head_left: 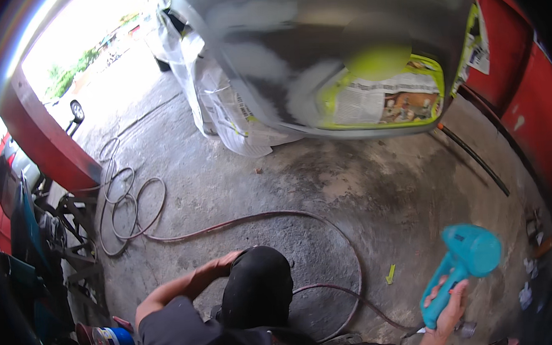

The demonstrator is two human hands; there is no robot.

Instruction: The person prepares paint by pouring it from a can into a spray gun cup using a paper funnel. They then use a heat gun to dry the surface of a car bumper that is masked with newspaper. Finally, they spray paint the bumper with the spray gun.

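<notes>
At the lower right, my right hand is closed round the handle of a teal heat gun with a rounded body and a looped grip. It is held above the concrete, away from the car panel. My left hand rests at my dark-clad knee, its fingers hidden behind it. Ahead, at the top, is a grey-primed car body panel with lime-green areas. Newspaper covers an opening low in it. Thin white masking sheet drapes its left side.
A long hose loops across the concrete floor. A dark rod lies below the panel's right side. A red pillar and blue tin are at the left. A red panel stands at the right, near crumpled scraps.
</notes>
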